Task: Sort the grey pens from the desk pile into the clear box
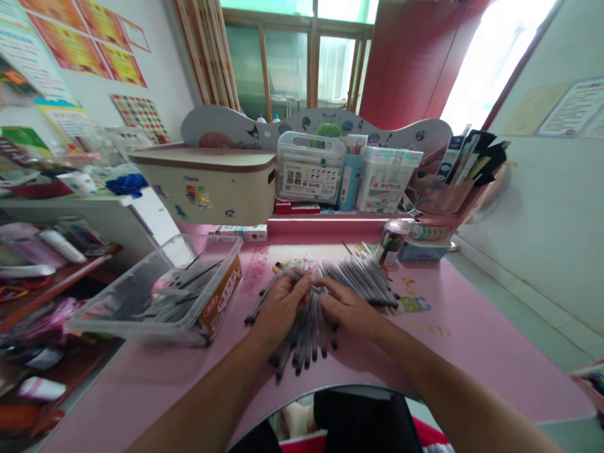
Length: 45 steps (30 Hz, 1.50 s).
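Note:
My left hand (282,303) is closed, its thumb and fingers pinching a clear-barrelled pen (289,272) over the middle of the pink desk. Close beside it on the right, my right hand (344,307) has its fingers bent together near the tips of the pens; what lies between them is too small to tell. Below and between both hands fans a loose pile of clear pens with black ends (306,340). A neater row of similar pens (361,277) lies behind my right hand. A few more stick out to the left of my left hand.
To the left stands a clear plastic bin (165,328) holding more pens. Behind, a raised shelf (325,217) carries a lidded cream box (212,195), marker cases and a pink pen holder (438,195). A jar of pens (392,242) stands at the back right of the pink desk (472,340).

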{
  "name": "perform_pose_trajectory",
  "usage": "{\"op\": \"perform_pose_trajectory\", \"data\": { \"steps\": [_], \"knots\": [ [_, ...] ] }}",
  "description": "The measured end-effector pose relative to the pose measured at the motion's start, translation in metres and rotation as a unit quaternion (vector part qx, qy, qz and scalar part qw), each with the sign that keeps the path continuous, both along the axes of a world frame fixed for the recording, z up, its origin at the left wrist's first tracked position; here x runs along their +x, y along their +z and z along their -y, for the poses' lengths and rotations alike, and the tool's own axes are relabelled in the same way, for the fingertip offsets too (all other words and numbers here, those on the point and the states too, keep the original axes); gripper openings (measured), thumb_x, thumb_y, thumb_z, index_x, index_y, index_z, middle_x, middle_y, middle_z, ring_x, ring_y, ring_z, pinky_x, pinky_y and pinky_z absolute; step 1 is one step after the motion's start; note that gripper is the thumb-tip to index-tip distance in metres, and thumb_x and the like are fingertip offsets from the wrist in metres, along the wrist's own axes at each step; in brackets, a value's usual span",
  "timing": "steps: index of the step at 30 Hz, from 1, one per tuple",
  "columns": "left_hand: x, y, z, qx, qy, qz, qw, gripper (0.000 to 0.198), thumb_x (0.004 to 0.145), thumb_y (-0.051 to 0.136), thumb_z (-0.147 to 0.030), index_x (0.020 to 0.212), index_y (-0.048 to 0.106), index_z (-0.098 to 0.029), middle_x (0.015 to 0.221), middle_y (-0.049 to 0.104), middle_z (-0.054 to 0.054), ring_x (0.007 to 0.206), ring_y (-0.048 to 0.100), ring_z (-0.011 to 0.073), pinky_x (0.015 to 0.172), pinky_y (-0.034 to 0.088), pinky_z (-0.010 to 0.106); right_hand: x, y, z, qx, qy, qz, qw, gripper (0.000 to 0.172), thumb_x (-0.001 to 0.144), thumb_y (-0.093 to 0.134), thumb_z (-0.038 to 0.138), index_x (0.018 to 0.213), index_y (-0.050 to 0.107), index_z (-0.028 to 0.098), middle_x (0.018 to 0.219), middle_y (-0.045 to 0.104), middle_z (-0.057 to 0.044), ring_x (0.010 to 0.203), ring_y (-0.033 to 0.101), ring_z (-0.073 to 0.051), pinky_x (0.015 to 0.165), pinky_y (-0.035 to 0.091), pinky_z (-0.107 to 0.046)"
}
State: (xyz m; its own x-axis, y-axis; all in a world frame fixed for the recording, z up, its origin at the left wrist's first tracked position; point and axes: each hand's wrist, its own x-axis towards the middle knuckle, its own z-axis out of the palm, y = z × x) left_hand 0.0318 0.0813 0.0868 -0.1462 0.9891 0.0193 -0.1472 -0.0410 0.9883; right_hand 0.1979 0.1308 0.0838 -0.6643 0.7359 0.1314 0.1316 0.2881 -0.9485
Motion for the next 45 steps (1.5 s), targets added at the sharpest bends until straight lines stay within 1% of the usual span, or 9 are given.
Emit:
{"op": "perform_pose_trajectory", "data": {
  "steps": [5,11,16,19,24,28,35,41,45],
  "knots": [
    [-0.005,0.006,0.001,-0.03,-0.093,0.089,0.991,0.04,0.085,0.058,-0.054,0.072,0.056,-0.016,0.065,0.053,-0.001,0.052,0.044,0.0084,0.046,0.032,0.019,0.004,0.001,-0.009,-0.13,-0.039,-0.064,0.989,0.043,0.092,0.046,0.058,0.103,0.06,0.019,0.067,0.049,0.004,0.045,0.032,-0.008,0.042,0.022,-0.021],
    [-0.005,0.009,0.011,-0.162,-0.32,0.129,0.925,0.043,0.082,0.061,-0.054,0.065,0.052,-0.016,0.048,0.046,-0.004,0.032,0.021,0.002,0.033,0.012,0.018,0.002,0.005,-0.003,-0.165,-0.044,-0.076,0.982,0.048,0.086,0.051,0.065,0.071,0.051,0.019,0.055,0.041,0.006,0.043,0.03,-0.008,0.04,0.019,-0.021],
    [-0.008,0.005,0.01,-0.208,-0.373,0.137,0.894,0.044,0.082,0.061,-0.056,0.066,0.055,-0.015,0.043,0.04,-0.006,0.03,0.021,0.003,0.031,0.011,0.017,0.001,0.002,-0.001,-0.197,-0.009,-0.075,0.977,0.052,0.082,0.059,0.063,0.056,0.042,0.02,0.049,0.031,0.007,0.043,0.023,-0.007,0.041,0.015,-0.023],
    [-0.008,0.006,0.006,-0.184,-0.308,0.17,0.918,0.041,0.084,0.059,-0.055,0.082,0.063,-0.014,0.046,0.045,-0.005,0.031,0.025,0.0035,0.032,0.015,0.016,0.001,0.001,-0.005,-0.254,-0.03,-0.116,0.96,0.05,0.079,0.062,0.06,0.056,0.041,0.021,0.046,0.031,0.009,0.039,0.021,-0.005,0.038,0.014,-0.022],
    [-0.003,0.012,0.004,-0.051,-0.142,0.14,0.978,0.046,0.074,0.074,-0.024,0.119,0.062,-0.023,0.085,0.069,0.002,0.062,0.06,0.0098,0.054,0.047,0.02,0.001,0.003,-0.011,-0.329,-0.132,-0.178,0.918,0.046,0.081,0.059,0.056,0.058,0.041,0.021,0.042,0.029,0.011,0.034,0.017,-0.004,0.034,0.013,-0.019],
    [0.001,0.011,0.004,0.037,-0.085,0.006,0.996,0.029,0.079,0.072,-0.029,0.106,0.071,-0.02,0.113,0.07,0.008,0.092,0.066,0.0185,0.073,0.054,0.026,0.0,0.004,-0.009,-0.327,-0.111,-0.156,0.925,0.045,0.08,0.061,0.056,0.058,0.043,0.02,0.042,0.031,0.01,0.033,0.021,-0.004,0.033,0.015,-0.018],
    [0.002,0.002,0.0,0.014,-0.039,0.093,0.995,0.029,0.081,0.071,-0.041,0.093,0.072,-0.014,0.098,0.076,0.011,0.084,0.072,0.0194,0.077,0.057,0.03,-0.005,0.002,0.0,-0.289,-0.082,-0.164,0.939,0.047,0.076,0.067,0.055,0.06,0.041,0.02,0.046,0.031,0.01,0.036,0.022,-0.003,0.035,0.016,-0.018],
    [-0.002,-0.005,-0.007,-0.015,-0.008,0.16,0.987,0.034,0.077,0.075,-0.043,0.089,0.071,-0.011,0.088,0.076,0.01,0.079,0.073,0.0184,0.069,0.058,0.026,-0.006,0.0,0.003,-0.284,-0.088,-0.183,0.937,0.041,0.07,0.074,0.051,0.087,0.05,0.022,0.055,0.04,0.011,0.04,0.026,-0.005,0.035,0.016,-0.015],
    [-0.002,-0.005,-0.007,-0.024,-0.008,0.167,0.986,0.034,0.074,0.078,-0.042,0.088,0.071,-0.011,0.084,0.076,0.009,0.078,0.073,0.0178,0.067,0.058,0.023,-0.006,-0.004,0.0,-0.247,-0.113,-0.144,0.951,0.048,0.078,0.061,0.064,0.067,0.048,0.019,0.049,0.037,0.008,0.038,0.026,-0.005,0.035,0.016,-0.018]
  ]
}}
